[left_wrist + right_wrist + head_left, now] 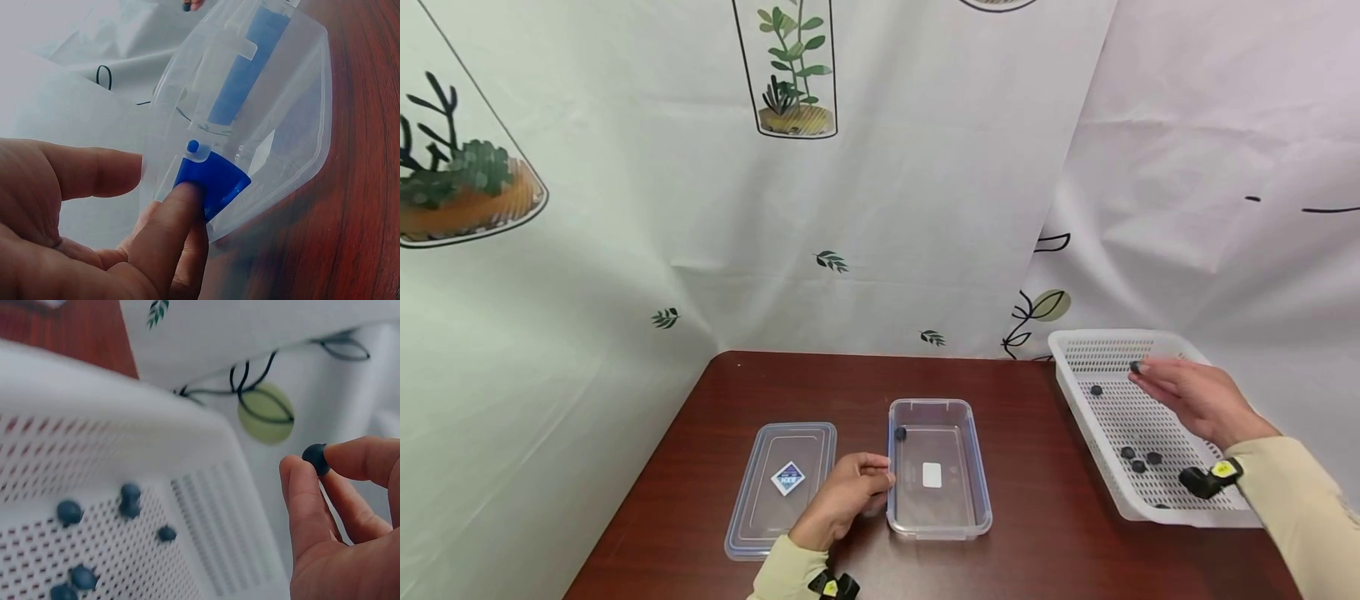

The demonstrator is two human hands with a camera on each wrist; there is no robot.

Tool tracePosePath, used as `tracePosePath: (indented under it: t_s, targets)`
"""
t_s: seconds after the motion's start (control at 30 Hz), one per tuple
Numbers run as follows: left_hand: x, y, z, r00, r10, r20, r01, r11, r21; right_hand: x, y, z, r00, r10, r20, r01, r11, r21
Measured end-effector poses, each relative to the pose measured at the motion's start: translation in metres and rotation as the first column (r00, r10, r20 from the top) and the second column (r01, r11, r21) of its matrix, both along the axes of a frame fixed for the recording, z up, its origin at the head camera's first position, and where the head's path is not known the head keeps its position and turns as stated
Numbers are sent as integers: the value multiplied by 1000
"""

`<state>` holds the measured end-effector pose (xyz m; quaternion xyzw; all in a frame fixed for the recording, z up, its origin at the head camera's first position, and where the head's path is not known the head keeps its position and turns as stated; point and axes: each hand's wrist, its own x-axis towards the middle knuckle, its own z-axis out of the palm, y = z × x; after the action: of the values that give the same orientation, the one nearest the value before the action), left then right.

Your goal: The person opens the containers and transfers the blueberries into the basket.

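Observation:
My right hand (1198,404) is raised over the white basket (1078,446), pinching a blueberry (317,459) between thumb and fingertips. Several more blueberries (70,513) lie scattered on the basket's perforated floor. At the middle of the table, my left hand (847,496) holds the left side of a clear plastic container (951,527). One digit presses on its blue latch (215,184), while another reaches to the wall beside it. Inside the container, a single dark blueberry (901,433) sits near the far left corner, and a white label shows on the bottom.
Left of the container, its clear lid (775,500) with a blue-and-white sticker lies flat on the dark red wooden table (1022,500). Behind the table hangs a white cloth (887,208) printed with plants. The basket's raised rim stands along the table's right side.

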<state>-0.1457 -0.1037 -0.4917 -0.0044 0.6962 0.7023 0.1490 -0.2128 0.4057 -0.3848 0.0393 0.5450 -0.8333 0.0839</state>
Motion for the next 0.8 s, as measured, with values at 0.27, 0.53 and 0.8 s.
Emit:
tracePosePath:
  t_s: [0.27,0.53,0.8]
  targets:
    - [1,-1,2,1000,-2,5,2,1000,8,8,15,-16,1000,-16,21,16,1000,11]
    - [1,-1,2,1000,-6,5,6,1000,14,11,18,-24,1000,-6,27,6,1000,-9]
    - [1,-1,0,1000,-8,9,8,1000,10,14,21,-28,999,-35,28,35,999,5]
